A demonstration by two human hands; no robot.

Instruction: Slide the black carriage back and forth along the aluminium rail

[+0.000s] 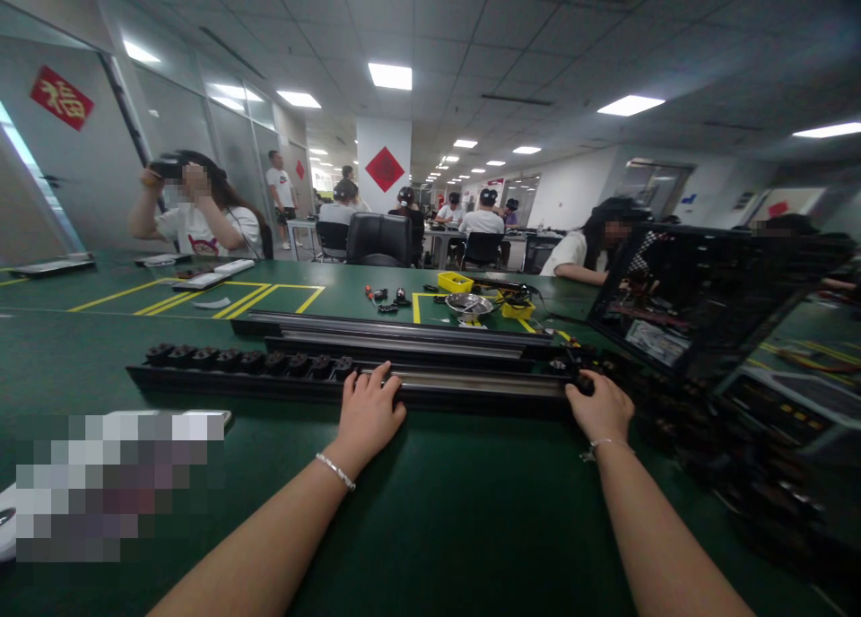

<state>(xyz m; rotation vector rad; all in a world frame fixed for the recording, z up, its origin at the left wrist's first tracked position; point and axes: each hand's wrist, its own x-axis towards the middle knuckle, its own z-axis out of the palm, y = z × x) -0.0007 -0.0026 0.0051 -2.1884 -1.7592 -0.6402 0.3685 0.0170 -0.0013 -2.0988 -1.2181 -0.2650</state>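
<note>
A long black power strip housing (pixel 471 386) lies crosswise on the green table, its channel facing up. Several black socket modules (pixel 251 362) sit in a row in its left half; the right half of the channel is bare metal. My left hand (pixel 369 412) grips the near wall of the housing, just right of the last module, with the fingertips over the channel. At the right end, my right hand (pixel 601 405) is closed around a small black part (pixel 584 382), mostly hidden by the fingers. Behind lie further black housings (pixel 404 330).
Farther back are a metal bowl (pixel 469 306), yellow bins (pixel 456 282) and small black parts (pixel 388 299). A black bin (pixel 663 303) tilts at the right, beside dark clutter. A blurred-out object (pixel 114 482) lies at the left front. People sit at the table's far side.
</note>
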